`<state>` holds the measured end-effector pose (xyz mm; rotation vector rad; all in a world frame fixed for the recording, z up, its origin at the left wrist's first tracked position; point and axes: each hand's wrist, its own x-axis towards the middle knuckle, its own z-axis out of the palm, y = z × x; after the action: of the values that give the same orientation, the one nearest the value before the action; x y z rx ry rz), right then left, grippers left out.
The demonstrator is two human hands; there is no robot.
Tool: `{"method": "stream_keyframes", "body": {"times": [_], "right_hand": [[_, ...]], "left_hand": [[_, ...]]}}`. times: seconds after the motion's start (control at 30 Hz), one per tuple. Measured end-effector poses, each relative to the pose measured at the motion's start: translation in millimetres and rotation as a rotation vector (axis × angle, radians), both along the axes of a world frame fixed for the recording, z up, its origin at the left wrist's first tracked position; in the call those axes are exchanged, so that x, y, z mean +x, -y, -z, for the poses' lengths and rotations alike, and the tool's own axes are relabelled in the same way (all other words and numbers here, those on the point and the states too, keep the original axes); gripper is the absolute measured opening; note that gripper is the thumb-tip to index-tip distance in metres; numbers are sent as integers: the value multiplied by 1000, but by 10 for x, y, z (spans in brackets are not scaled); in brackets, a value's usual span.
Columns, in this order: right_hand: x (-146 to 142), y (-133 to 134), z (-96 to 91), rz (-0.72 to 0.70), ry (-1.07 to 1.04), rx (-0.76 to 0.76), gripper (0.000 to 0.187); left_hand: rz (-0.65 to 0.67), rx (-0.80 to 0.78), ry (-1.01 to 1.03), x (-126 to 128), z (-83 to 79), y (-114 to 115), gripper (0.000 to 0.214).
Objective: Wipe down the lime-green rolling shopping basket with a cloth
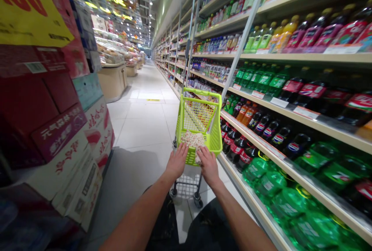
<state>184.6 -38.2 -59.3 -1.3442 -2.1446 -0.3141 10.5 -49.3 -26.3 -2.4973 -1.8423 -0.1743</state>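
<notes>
A bright green shopping cart (pixel 216 136) stands on the aisle floor just in front of me, with a wheeled grey frame. A white cloth with small reddish specks (pixel 193 139) lies bunched at the cart's near end, and one part hangs over the near edge at the right. My left hand (pixel 178 161) is closed at the cloth's left side, against the near rim. On the other side my right hand (pixel 208 164) grips the cloth, its fingers curled over it. Both palms are turned down, so most fingertips are hidden.
Shelves of drinks line the right side, with large green bottles (pixel 267 181) on the lowest level. Stacked cartons (pixel 72 165) and a yellow sign (pixel 31 14) stand close on the left. Farther along are display counters (pixel 112 82). The tiled aisle (pixel 139 119) runs straight ahead.
</notes>
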Motion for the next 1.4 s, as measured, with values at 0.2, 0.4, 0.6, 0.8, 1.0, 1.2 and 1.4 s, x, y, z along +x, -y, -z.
{"method": "stream_keyframes", "body": {"times": [0.2,0.4,0.6,0.8,1.0,1.2,1.4], "right_hand": [[329,-31,-100,273,-109,7,54],[-190,24,-86,-33,-1,-81,59],[137,-18,-146,252,-73,-48,52],[-398,-26,-84,36,-1,-111,59],[-71,-53,-90,120,-8,-57,54],[-169,-16,-93,154,-18,-61,54],[-151,-11,-109,83,-11,-35,57]], "left_hand": [[-19,20,13,41,62,-5,65],[50,25,34,5,69,-42,64],[100,82,61,-228,24,-184,61],[88,105,49,-238,99,-215,61],[142,158,49,-257,84,-173,58],[160,200,86,-199,109,-126,51],[188,238,75,-186,122,-89,52]]}}
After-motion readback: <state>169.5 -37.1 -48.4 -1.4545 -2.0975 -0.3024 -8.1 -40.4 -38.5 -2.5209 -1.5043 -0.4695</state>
